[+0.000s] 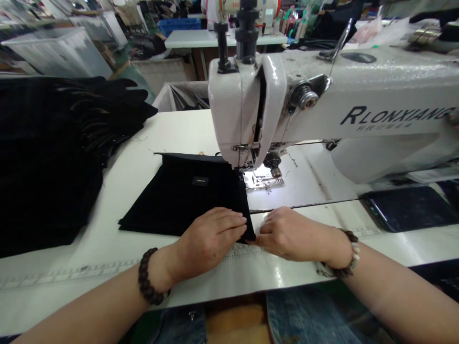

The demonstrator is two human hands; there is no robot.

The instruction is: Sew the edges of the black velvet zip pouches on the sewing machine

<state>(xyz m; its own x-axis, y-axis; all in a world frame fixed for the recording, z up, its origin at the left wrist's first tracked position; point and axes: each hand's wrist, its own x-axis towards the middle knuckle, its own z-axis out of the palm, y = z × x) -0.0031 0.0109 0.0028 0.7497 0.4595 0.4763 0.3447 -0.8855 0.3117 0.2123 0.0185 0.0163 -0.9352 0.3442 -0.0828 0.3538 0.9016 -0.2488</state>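
Observation:
A black fabric panel (172,203) with a small label (200,181) lies flat on the sewing table, its right edge under the needle area of a white sewing machine (247,110). My left hand (211,236) rests on the panel's near right part, fingers together and pressing down on the cloth. At the panel's near right corner, my right hand (283,234) has its fingers curled, with thumb and fingertips pinching the fabric edge. The fingertips of the right hand are partly hidden.
A large stack of black fabric pieces (46,157) lies on the left. A dark phone (412,208) rests on the right. A measuring tape strip (86,270) runs along the table's near side. Behind stand a grey bin (60,50) and another table (193,39).

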